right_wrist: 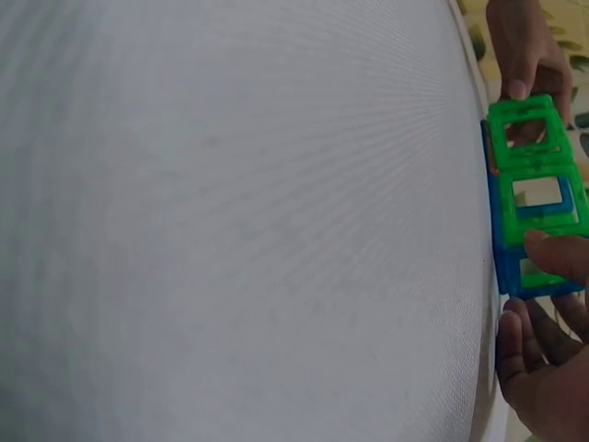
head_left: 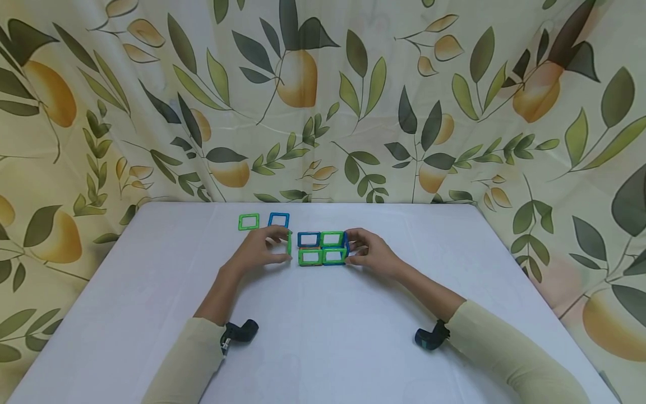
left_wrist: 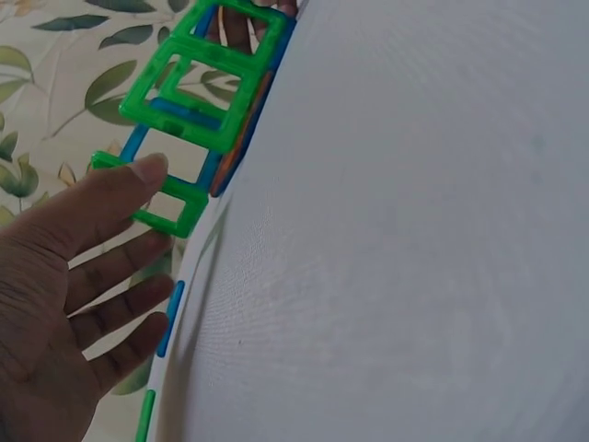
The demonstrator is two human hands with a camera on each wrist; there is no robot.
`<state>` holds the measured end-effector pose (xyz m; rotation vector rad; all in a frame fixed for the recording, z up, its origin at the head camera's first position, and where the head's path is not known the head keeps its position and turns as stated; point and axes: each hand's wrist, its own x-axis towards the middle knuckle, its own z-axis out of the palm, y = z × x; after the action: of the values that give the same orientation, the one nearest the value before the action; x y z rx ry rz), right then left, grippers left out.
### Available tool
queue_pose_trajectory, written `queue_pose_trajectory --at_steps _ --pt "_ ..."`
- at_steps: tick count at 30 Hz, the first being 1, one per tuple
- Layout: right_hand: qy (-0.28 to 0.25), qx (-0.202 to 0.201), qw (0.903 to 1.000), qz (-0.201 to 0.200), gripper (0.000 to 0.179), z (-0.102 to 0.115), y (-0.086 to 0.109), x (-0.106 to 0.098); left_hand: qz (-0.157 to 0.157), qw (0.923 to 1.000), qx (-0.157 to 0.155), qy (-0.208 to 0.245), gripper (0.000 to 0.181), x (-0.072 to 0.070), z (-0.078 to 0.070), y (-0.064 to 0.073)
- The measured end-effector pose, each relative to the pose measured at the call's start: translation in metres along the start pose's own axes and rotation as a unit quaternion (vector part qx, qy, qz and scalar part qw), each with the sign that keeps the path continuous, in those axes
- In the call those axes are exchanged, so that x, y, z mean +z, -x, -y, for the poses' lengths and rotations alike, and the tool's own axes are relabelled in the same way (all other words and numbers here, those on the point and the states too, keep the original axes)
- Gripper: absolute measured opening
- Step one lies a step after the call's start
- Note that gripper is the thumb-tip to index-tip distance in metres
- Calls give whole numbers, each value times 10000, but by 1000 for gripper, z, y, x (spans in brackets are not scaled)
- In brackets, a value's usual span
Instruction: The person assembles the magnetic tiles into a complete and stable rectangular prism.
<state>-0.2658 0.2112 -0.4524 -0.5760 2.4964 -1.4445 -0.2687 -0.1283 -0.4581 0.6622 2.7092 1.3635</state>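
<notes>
A small box-like structure of magnetic tiles, with green and blue square frames and some orange low down, stands on the white table. My left hand pinches a green square magnetic tile, held upright just left of the structure with a narrow gap between them. In the left wrist view, the thumb lies on that green tile's edge. At the structure's right end, my right hand grips a blue tile in the end wall. The right wrist view shows the right thumb against the structure.
Two loose square tiles lie flat behind my left hand: a green tile and a blue tile. The white table ends at a back edge, beyond which a leaf-and-fruit patterned curtain hangs.
</notes>
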Motion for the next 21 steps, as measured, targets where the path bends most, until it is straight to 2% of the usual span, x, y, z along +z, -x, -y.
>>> queue_pose_trajectory --at_steps 7,21 --pt "-6 -6 10000 -2 66 0 0 0 31 9999 138 7 54 3 0 -2" --pt "-10 -20 10000 0 66 0 1 0 35 9998 172 -54 53 9 -5 -3"
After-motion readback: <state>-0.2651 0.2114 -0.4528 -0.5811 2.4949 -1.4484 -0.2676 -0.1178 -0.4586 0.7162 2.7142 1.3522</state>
